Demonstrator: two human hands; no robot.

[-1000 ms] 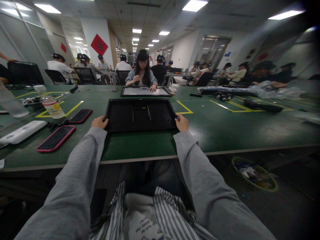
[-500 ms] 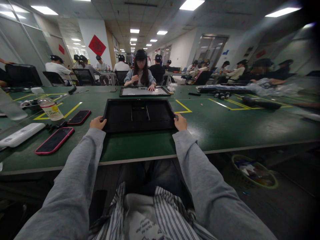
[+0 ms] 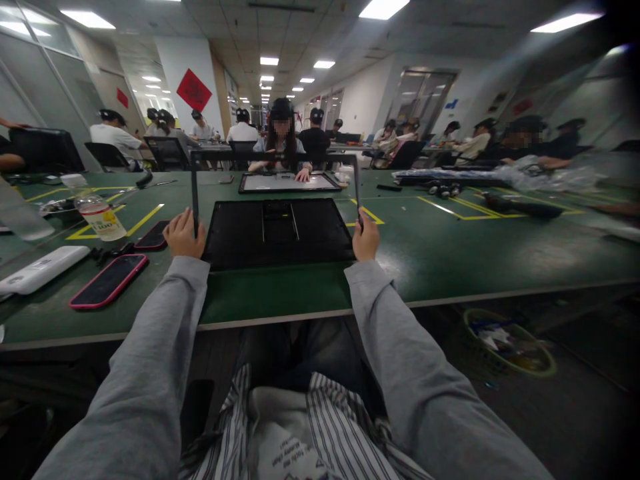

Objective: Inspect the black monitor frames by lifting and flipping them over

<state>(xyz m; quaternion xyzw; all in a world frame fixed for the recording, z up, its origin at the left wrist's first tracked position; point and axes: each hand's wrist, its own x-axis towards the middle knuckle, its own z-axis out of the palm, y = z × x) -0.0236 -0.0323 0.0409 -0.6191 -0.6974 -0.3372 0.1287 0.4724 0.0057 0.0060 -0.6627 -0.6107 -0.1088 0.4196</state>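
My left hand [image 3: 184, 235] grips the left side of a thin black monitor bezel [image 3: 195, 190]. On its right side, the fingers of my right hand [image 3: 367, 239] are closed round it. The bezel stands tilted up, its far edge raised well above the table; where its near edge lies I cannot make out. Below and between my hands a black monitor back cover [image 3: 235, 230] rests on the green table [image 3: 280, 293]. Two thin metal rails and a recess show in the middle of the cover.
Left lie two red-edged phones [image 3: 109, 281] [image 3: 153, 235], a white device [image 3: 45, 270] and a bottle [image 3: 104, 215]. Across the table, a person's hand [image 3: 303, 175] rests on a flat panel [image 3: 270, 183]. Plastic wrap [image 3: 545, 175] lies right; a waste basket [image 3: 510, 343] stands below.
The black bezel has come up off the back cover, its far edge rising. Both my hands have risen slightly with it. The cover stays on the table.
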